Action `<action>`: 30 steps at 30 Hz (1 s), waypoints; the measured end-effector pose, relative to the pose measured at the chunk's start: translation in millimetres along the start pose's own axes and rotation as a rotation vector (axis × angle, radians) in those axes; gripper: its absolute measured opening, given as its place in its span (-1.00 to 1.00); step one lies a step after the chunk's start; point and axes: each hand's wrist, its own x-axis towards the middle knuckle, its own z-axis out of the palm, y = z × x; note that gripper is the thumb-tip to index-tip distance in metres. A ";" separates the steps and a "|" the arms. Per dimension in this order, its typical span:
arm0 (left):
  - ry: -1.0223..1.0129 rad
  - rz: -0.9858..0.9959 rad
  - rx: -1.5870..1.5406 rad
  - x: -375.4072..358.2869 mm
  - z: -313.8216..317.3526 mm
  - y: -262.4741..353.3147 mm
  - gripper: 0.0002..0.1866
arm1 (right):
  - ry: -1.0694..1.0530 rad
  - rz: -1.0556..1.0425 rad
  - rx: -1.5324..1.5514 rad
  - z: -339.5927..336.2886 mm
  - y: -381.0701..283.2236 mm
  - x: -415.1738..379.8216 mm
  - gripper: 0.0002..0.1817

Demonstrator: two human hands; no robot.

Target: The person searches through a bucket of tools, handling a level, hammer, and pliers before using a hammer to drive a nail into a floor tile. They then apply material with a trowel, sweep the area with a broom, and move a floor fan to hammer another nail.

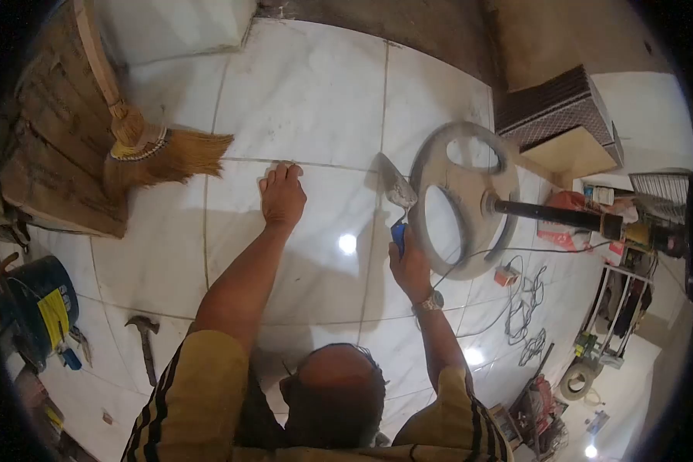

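My left hand (pixel 282 194) is on the white floor tiles (pixel 300 269), its fingers curled at the joint between two tiles. Whether something small is under the fingertips is hidden. My right hand (pixel 410 266) is closed around the blue handle of a trowel (pixel 397 187). The trowel's grey blade points away from me, above the tiles and just left of a round grey stand base (pixel 481 189). A straw broom (pixel 177 156) lies to the left of my left hand, its bristles near the same joint.
A hammer (pixel 145 346) lies at the lower left, near a dark green bucket (pixel 42 308). Wooden boards (pixel 61 138) stand at the left. A tangled cable (pixel 523 308) and a patterned box (pixel 558 115) are at the right. A black pole (pixel 562 215) extends from the stand base.
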 end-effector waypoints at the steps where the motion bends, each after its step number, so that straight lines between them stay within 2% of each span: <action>1: 0.000 -0.005 0.000 0.3 0.4 -0.1 -0.77 | -0.010 0.018 -0.031 -1.9 -1.8 2.1 -0.37; 4: 0.030 0.029 -0.023 -0.7 4.3 -3.3 -0.74 | 0.036 -0.012 -0.043 15.9 17.7 84.2 -0.36; 7: 0.042 0.048 -0.036 -6.5 5.3 -4.0 -0.73 | -0.048 0.097 -0.125 7.0 9.7 138.1 -0.35; 10: 0.037 0.059 -0.026 -2.2 4.4 -3.6 -0.73 | -0.136 0.170 -0.042 3.4 9.9 71.5 -0.37; 12: 0.023 0.036 -0.011 -1.8 3.1 -2.4 -0.75 | -0.107 0.091 0.008 -2.8 5.9 21.5 -0.33; 15: -0.006 0.004 0.016 -2.6 -2.2 1.9 -0.79 | -0.193 0.193 0.035 -14.0 -3.8 38.7 -0.33; 16: -0.008 -0.001 0.018 -2.8 1.7 1.0 -0.79 | -0.065 0.099 0.005 -7.1 1.0 62.1 -0.35; 18: 0.014 0.004 0.023 2.2 5.1 -0.4 -0.79 | -0.096 0.176 -0.133 8.6 12.9 141.4 -0.38; 19: 0.030 0.009 0.024 2.2 5.8 -0.5 -0.80 | -0.004 0.073 -0.071 30.3 39.3 191.2 -0.42; 21: 0.063 0.020 0.019 -4.3 7.5 -2.2 -0.80 | -0.080 0.179 -0.088 19.8 26.1 281.2 -0.49; 23: 0.110 0.054 -0.003 -3.6 7.6 -2.5 -0.80 | -0.129 0.154 -0.012 16.2 27.9 341.5 -0.53; 26: 0.109 0.033 -0.043 -2.6 5.8 -1.5 -0.81 | -0.283 0.256 0.203 4.2 10.4 315.9 -0.55; 27: 0.094 0.025 -0.032 -0.8 6.5 -0.3 -0.82 | -0.152 0.242 -0.024 18.2 16.6 296.7 -0.53; 28: 0.073 0.013 -0.019 -4.5 8.3 -0.8 -0.83 | -0.095 0.103 0.004 28.5 36.2 262.8 -0.47; 30: 0.076 -0.001 -0.009 2.8 7.9 -4.3 -0.84 | -0.038 0.035 -0.037 19.4 26.4 207.5 -0.37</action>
